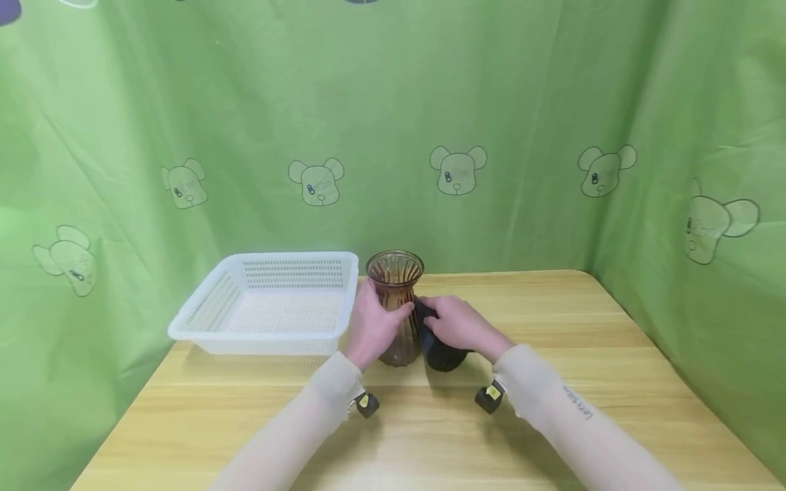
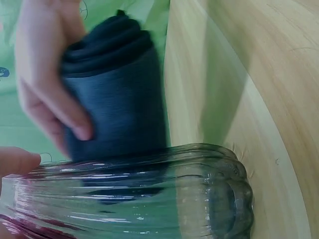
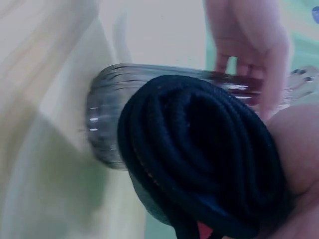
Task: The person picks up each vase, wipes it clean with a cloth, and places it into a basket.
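Just right of the basket is a brownish clear ribbed glass vase (image 1: 402,344), upright with its flared mouth at the top. My left hand (image 1: 373,326) grips it below the rim, thumb across the front. Beside it my right hand (image 1: 459,323) holds a dark rolled-up cloth (image 1: 445,354) from above. In the right wrist view the end of the cloth roll (image 3: 199,159) shows its spiral layers and hides part of the vase (image 3: 107,117). The left wrist view has the roll (image 2: 119,104) close against the vase (image 2: 139,199); whether they touch I cannot tell.
A white perforated plastic basket (image 1: 344,320) stands at the back left of the wooden table (image 1: 424,436), and nothing shows inside it. Green curtains (image 1: 393,102) with printed bear heads hang behind the table and on both sides.
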Tool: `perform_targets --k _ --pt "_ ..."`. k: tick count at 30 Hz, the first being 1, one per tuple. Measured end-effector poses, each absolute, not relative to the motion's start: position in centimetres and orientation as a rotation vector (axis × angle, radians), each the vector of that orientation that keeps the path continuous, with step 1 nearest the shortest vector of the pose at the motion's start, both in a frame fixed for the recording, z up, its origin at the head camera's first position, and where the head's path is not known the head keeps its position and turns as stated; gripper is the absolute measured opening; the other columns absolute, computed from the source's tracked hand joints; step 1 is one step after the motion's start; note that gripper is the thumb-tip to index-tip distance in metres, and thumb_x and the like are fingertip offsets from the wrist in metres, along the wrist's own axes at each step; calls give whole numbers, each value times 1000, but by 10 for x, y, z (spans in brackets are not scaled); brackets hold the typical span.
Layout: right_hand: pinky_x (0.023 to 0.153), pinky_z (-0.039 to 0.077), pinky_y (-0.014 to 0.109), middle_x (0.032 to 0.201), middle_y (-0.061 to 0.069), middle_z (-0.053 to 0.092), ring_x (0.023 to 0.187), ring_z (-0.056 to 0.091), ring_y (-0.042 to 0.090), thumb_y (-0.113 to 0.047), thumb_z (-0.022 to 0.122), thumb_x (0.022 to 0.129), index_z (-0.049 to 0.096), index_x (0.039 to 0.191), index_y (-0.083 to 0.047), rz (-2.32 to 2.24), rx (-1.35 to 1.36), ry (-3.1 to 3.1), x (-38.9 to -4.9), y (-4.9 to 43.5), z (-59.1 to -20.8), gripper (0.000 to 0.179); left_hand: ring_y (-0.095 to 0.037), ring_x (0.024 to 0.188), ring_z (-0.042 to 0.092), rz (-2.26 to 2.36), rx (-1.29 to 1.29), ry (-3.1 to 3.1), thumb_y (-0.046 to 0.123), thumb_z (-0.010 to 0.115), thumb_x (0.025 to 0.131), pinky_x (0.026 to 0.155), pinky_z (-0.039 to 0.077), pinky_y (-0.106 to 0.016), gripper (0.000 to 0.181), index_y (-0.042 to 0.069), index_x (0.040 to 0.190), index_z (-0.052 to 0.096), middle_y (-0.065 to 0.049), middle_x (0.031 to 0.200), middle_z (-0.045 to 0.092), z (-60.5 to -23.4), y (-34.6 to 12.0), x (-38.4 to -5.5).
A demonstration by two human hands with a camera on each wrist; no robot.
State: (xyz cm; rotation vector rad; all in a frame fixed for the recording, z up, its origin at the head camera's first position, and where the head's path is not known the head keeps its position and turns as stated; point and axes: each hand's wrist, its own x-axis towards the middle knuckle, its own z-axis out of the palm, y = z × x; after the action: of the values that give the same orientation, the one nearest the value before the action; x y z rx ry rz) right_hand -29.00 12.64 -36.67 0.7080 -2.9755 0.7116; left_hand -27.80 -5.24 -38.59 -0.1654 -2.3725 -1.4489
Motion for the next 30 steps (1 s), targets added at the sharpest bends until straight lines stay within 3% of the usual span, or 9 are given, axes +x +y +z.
perform_targets --k 10,14,18,22,27,30 --pt "82 58 45 125 24 67 97 68 28 -18 56 102 56 141 0 755 696 -2875 -281 123 -329 43 -25 127 58 -1484 -202 -2401 24 77 80 111 45 -45 69 16 140 44 -8 136 63 -386 -51 -278" --pt "79 58 43 122 24 69 92 68 28 -17 57 101 57 140 0 680 725 -2897 -284 121 -340 42 -25 127 58 -1529 -204 -2378 27 79 80 112 45 -46 71 17 141 43 -7 136 62 -386 -50 -278" --pt "88 58 48 124 25 67 104 69 32 -14 57 100 55 141 1 604 752 -2938 -289 120 -359 44 -24 124 59 -1571 -185 -2343 35 85 77 111 46 -44 81 16 142 41 -6 134 60 -387 -49 -278" --pt "98 54 51 130 28 63 115 65 36 -12 58 99 53 142 4 604 757 -3025 -291 120 -378 45 -22 124 57 -1582 -169 -2303 32 87 76 112 45 -42 83 15 142 41 -5 135 55 -389 -49 -279" --pt "97 55 47 131 27 63 110 65 29 -10 60 97 54 142 2 635 722 -3104 -292 123 -393 47 -24 124 54 -1536 -125 -2323 29 87 76 113 44 -43 82 14 142 41 -7 134 45 -389 -50 -280" --pt "97 55 48 130 25 64 108 66 28 -11 61 96 56 141 0 654 710 -3092 -293 127 -393 47 -24 124 55 -1500 -119 -2352 32 86 75 113 44 -44 83 14 143 41 -6 133 46 -390 -50 -280"
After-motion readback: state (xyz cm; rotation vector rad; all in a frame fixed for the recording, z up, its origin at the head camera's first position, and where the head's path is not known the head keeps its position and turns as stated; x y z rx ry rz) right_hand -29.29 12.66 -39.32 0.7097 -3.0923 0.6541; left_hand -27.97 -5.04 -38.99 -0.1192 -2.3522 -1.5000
